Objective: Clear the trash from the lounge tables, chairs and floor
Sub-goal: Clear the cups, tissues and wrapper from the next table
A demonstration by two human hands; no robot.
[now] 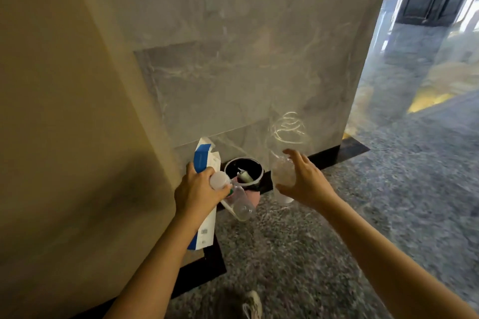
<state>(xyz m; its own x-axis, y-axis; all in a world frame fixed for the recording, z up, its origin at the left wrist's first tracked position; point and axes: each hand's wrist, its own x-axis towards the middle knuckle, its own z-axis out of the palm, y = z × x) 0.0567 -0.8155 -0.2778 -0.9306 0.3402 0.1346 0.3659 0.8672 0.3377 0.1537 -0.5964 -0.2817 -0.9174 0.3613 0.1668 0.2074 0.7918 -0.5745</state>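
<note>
Just left of the round, white-rimmed black bin (257, 182), which is sitting at the foot of the veined marble wall (246, 72), the left hand (197, 189) is gripping a flat blue-and-white carton (204, 160) together with a smooth clear plastic bottle (239, 202). Just right of the bin, the right hand (305, 181) is holding its fingers spread beside a blurred, crinkled transparent bottle (282, 171); whether they are touching it cannot be told.
</note>
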